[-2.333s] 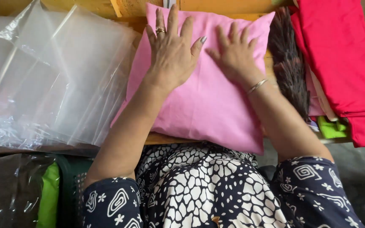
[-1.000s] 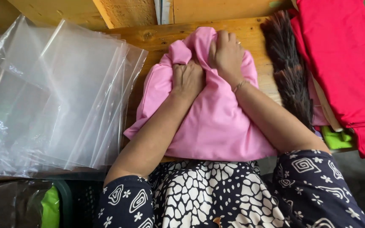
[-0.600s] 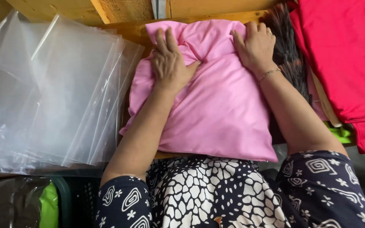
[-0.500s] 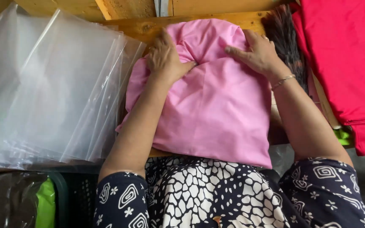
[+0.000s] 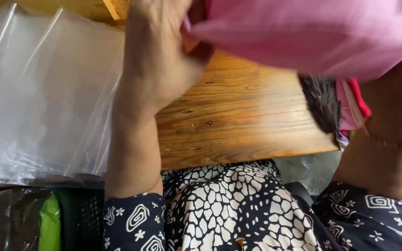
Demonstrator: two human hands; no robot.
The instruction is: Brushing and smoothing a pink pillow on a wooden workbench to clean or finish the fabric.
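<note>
Gripped in the left hand is the near left edge of a pink cloth, the fingers curled shut around a fold of it at the top of the view. That cloth is held up off the table, close under the camera, and spreads across the upper right of the picture, blurred by nearness. Its lower edge hangs above the bare wood, not touching it.

Whether the right hand grips the cloth too cannot be told: only the right wrist and forearm show, rising at the right edge behind the cloth, with a thin bracelet around the wrist. The hand itself is hidden by the pink fabric.

Left of the left arm lies a pile of clear plastic bags, overlapping one another and reaching the table's near edge. Just right of the bare wood a dark brush of bristles lies, its upper end under the lifted cloth. Beside it, at the right, a strip of red and pink fabric shows between the brush and the wrist.

Below the table edge are the person's patterned dark-and-white sleeves and dress. At the lower left stands a dark crate, with something green just beside it.
</note>
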